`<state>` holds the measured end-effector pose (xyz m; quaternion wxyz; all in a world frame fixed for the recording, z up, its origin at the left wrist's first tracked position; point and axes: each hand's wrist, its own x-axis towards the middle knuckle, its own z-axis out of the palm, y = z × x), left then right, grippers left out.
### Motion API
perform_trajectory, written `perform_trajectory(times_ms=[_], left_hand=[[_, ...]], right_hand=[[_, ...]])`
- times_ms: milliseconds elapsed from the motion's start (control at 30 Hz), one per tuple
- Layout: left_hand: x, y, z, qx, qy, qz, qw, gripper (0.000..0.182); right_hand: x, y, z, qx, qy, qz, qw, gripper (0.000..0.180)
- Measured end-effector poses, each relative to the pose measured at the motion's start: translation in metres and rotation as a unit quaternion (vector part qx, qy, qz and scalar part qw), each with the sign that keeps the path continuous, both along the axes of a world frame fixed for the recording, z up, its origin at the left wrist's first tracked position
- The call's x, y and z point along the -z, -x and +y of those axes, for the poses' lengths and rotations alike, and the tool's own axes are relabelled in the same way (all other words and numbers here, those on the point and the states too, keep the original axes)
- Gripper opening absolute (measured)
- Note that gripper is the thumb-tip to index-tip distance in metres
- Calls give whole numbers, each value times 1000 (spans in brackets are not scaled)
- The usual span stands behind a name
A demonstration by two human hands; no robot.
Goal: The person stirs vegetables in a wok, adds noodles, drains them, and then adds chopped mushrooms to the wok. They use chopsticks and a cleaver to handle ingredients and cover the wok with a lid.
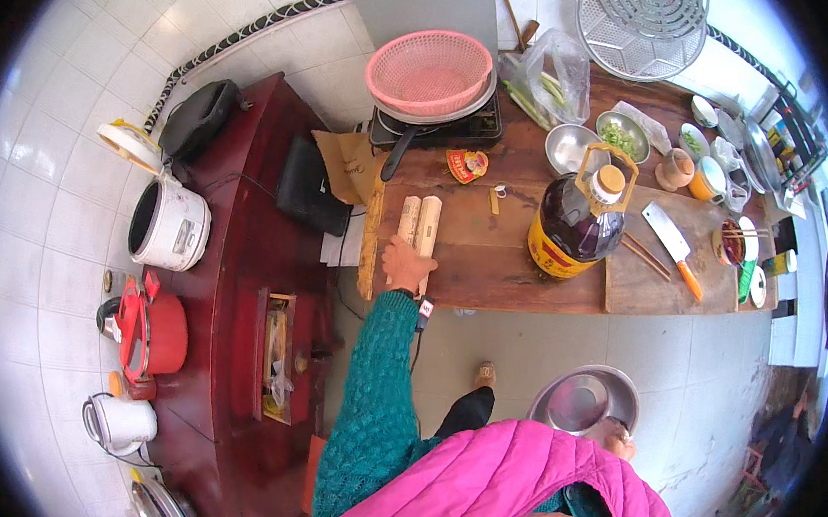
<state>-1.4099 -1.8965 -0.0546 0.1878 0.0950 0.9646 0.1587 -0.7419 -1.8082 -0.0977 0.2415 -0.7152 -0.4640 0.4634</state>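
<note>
At the left end of the wooden table (483,280), two paper-wrapped cylindrical packs (427,220) lie side by side. My left hand (408,264) rests over their near ends, fingers spread around them; how firmly it grips cannot be told. My right hand (618,441) holds the rim of a stainless steel basin (578,400) low at my right side, below the table edge. The basin looks bare inside. Behind the packs, a pink plastic colander (431,73) sits in a pan on a black stove. A red and yellow packet (466,166) lies right of the pan handle.
A large dark bottle with a yellow label (570,231) stands mid-table. A cleaver (668,230) and chopsticks (646,256) lie on a cutting board (636,298). Metal bowls (573,144) and a plastic bag of green stalks (560,83) are behind. A red cabinet (248,201) with an open drawer (277,357) is left.
</note>
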Motion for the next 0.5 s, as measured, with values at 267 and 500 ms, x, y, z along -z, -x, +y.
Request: perform_trajectory(times_ms=[267, 500], left_hand=[[-44, -111, -47, 84, -295, 66, 950, 91], [-104, -268, -5, 310, -378, 43, 871, 101]], right_hand=[[38, -61, -8, -57, -76, -108, 990, 14], [32, -135, -33, 27, -55, -90, 994, 13]])
